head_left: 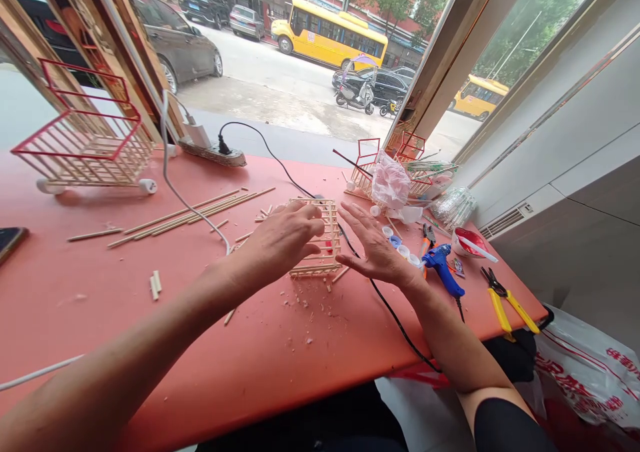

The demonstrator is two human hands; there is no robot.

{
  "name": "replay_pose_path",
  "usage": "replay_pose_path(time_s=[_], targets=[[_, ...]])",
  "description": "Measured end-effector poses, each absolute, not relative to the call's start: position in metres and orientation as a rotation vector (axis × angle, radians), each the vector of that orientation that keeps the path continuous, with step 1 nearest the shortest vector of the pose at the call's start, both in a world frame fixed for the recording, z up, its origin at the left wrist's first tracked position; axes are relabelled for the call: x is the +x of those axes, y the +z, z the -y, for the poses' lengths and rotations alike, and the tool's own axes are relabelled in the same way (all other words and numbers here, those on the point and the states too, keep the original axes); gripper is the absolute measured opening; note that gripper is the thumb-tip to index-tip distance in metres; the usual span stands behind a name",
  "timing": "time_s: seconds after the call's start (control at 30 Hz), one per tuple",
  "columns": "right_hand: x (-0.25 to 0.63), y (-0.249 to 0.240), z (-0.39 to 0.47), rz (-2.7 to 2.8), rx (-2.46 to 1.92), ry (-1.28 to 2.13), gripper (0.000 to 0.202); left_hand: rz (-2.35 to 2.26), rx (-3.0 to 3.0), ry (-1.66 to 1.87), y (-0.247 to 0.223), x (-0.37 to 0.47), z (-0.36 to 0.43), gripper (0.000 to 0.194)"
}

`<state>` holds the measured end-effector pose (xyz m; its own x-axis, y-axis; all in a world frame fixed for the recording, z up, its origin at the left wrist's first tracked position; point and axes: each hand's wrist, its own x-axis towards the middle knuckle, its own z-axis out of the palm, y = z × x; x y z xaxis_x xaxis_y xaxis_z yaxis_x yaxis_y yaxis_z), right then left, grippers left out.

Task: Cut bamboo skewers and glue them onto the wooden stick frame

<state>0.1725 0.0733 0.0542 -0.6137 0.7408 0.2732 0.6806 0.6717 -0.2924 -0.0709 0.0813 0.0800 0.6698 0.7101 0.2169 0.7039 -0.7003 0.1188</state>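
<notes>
A small cage-like frame of pale wooden sticks (327,265) lies on the table between my hands. My left hand (285,235) is over its left part, fingers bent and the thumb apart from them; nothing shows in its grasp. The hand hides part of the frame. At the frame's right side, my right hand (373,245) is spread open, its thumb tip close to the edge; I cannot tell if it touches. Short stick offcuts and crumbs (300,302) lie in front of the frame.
Long sticks (200,215) lie left. A finished stick cart (90,145) with red rims stands back left. To the right are a blue glue gun (443,265), yellow-handled pliers (505,302), a red bowl (470,242) and bottle caps (403,252). A black cord (390,305) crosses the table.
</notes>
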Motion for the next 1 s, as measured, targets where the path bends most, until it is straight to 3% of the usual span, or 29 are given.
replay_pose_path(time_s=[0.33, 0.63, 1.0], targets=[[0.176, 0.051, -0.073, 2.496, -1.152, 0.185, 0.085, -1.352, 2.874, 0.646, 0.062, -0.052, -0.072, 0.056], [0.176, 0.051, -0.073, 2.457, -1.189, 0.214, 0.081, -1.405, 2.922, 0.532, 0.055, -0.048, -0.069, 0.066], [0.175, 0.053, -0.071, 2.467, -1.202, 0.263, 0.083, -1.418, 2.903, 0.4, 0.056, -0.047, -0.067, 0.061]])
